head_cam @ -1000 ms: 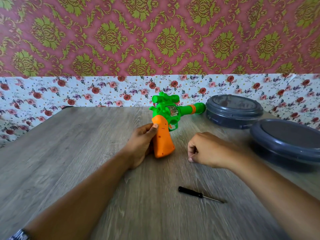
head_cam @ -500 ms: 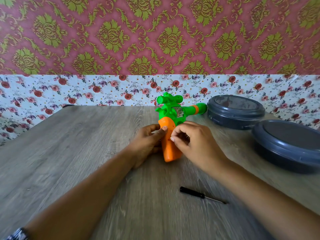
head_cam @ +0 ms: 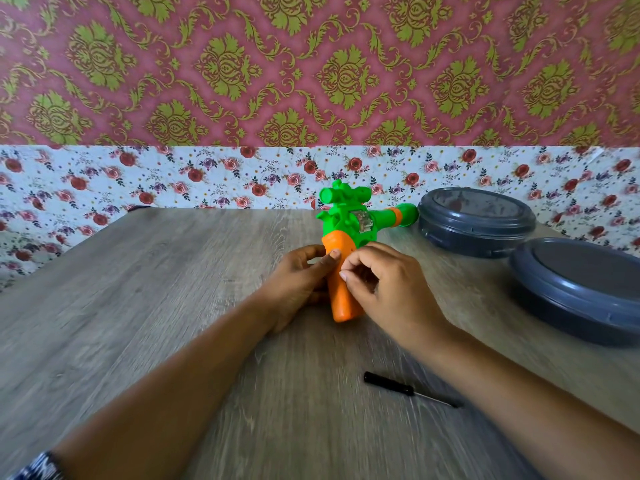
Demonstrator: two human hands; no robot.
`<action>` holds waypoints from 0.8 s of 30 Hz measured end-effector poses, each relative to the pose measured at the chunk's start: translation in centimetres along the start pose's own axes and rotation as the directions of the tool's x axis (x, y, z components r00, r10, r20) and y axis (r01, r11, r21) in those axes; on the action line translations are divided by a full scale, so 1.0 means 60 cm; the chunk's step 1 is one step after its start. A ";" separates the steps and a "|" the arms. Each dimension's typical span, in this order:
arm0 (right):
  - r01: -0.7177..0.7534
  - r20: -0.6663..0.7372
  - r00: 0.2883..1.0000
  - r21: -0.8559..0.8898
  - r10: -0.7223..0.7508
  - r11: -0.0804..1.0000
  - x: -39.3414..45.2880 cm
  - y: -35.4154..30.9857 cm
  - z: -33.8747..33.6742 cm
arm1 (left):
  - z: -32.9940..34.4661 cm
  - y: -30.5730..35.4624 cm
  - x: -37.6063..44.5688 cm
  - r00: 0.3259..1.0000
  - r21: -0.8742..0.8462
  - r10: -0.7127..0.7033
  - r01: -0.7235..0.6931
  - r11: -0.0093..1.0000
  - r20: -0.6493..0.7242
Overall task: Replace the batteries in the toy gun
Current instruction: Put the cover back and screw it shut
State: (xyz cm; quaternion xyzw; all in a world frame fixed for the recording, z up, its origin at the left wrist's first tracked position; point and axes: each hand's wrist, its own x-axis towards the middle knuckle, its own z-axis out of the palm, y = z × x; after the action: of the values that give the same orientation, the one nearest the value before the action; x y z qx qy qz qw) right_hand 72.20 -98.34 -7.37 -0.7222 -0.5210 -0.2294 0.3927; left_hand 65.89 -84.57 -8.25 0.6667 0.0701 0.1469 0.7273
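- Head view: the toy gun [head_cam: 349, 237] lies on the wooden table [head_cam: 138, 306], toward the far edge and a little right of the middle, green body and barrel pointing right, orange grip pointing back at the person.
- The left hand [head_cam: 298, 282] holds the orange grip from its left side, fingers curled against it and the thumb on top.
- The right hand [head_cam: 384, 289] rests on the grip's right side with fingers curled, and seems to pinch or pick at something small on the grip; blur and the fingers themselves hide what, so I cannot tell whether it is a screw, a cover edge or nothing.
- A small black-handled screwdriver [head_cam: 408, 389] lies untouched on the table nearer the person, well apart from both hands.
- Two round grey lidded containers [head_cam: 476, 216] [head_cam: 581, 289] sit along the right edge, the farther one just beside the barrel tip.
- Risks, as I judge them: prying the battery cover by fingernail while a screw holds it could crack the thin plastic; a loosened screw could roll off the table; the gun could twist under a one-sided grip.
- No brand, label or readable writing shows anywhere.
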 end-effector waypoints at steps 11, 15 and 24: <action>-0.003 0.002 1.000 0.028 0.003 1.000 -0.004 -0.001 0.004 | -0.001 -0.001 0.001 1.000 -0.005 -0.015 0.015 1.000 0.003; 0.013 0.012 1.000 0.052 -0.014 0.999 -0.007 -0.001 -0.001 | -0.001 -0.002 0.001 1.000 -0.007 -0.013 0.013 1.000 -0.006; 0.177 0.073 0.982 -0.078 -0.172 0.981 -0.019 0.000 -0.008 | -0.004 0.000 -0.001 1.000 -0.043 -0.019 0.020 0.999 0.016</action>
State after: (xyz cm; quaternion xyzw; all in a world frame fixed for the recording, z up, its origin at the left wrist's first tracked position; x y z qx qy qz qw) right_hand 71.85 -99.35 -7.94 -0.6968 -0.5848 -0.2607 0.3233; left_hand 65.76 -84.37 -8.25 0.6512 0.0680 0.1362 0.7435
